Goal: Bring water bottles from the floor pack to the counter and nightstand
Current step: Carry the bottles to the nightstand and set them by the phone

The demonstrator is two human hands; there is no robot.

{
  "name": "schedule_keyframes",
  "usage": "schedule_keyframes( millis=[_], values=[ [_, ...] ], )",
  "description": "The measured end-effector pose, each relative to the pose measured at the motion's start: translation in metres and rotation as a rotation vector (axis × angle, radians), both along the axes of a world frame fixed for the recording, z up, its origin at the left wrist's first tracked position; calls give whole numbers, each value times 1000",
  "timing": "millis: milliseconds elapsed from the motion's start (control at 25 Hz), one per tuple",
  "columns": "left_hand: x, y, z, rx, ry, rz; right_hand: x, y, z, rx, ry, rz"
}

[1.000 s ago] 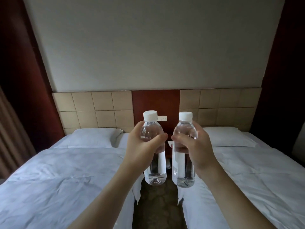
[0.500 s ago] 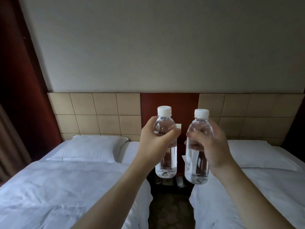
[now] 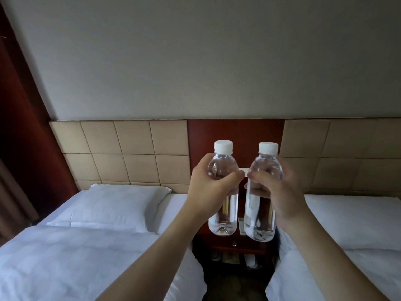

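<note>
I hold two clear water bottles with white caps upright in front of me. My left hand [image 3: 209, 192] grips the left bottle [image 3: 222, 222] around its upper half. My right hand [image 3: 280, 196] grips the right bottle [image 3: 258, 224] the same way. Both bottles hang in the air just above the dark wooden nightstand [image 3: 235, 246], which stands between the two beds and is mostly hidden behind the bottles. The floor pack and the counter are out of view.
A white bed with a pillow [image 3: 112, 205] lies on the left, another white bed [image 3: 351, 222] on the right. A narrow dark aisle [image 3: 234, 285] runs between them. Small white items [image 3: 249, 260] sit under the nightstand. A tan padded headboard [image 3: 130, 153] backs the beds.
The view has closed in on the nightstand between the beds. Both bottles stay upright in my hands and now hang right over the nightstand.
</note>
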State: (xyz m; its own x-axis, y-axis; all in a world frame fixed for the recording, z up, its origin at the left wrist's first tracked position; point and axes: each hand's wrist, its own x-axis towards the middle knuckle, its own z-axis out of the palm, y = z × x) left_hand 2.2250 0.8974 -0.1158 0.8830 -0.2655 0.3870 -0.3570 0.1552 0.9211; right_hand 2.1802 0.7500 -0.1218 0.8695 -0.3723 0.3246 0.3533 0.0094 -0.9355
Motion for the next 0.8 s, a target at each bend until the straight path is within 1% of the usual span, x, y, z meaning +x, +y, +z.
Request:
schedule_keyframes(
  millis=[120,240,360,520,640,800],
  values=[
    [69,-38,-1,29,21,28,74,-40,-2,5,8,27],
    [139,-71,-2,70,-14,42,144,-76,-5,8,17,56],
    [198,-96,-7,41,33,45,206,-104,-10,-5,51,56],
    [281,-122,-20,66,22,63,282,-133,-19,-38,74,31],
    [350,-144,-31,19,63,78,341,-158,-30,-63,88,-4],
    [439,-188,-50,50,76,38,417,-200,-51,-94,92,-37]
  ],
)
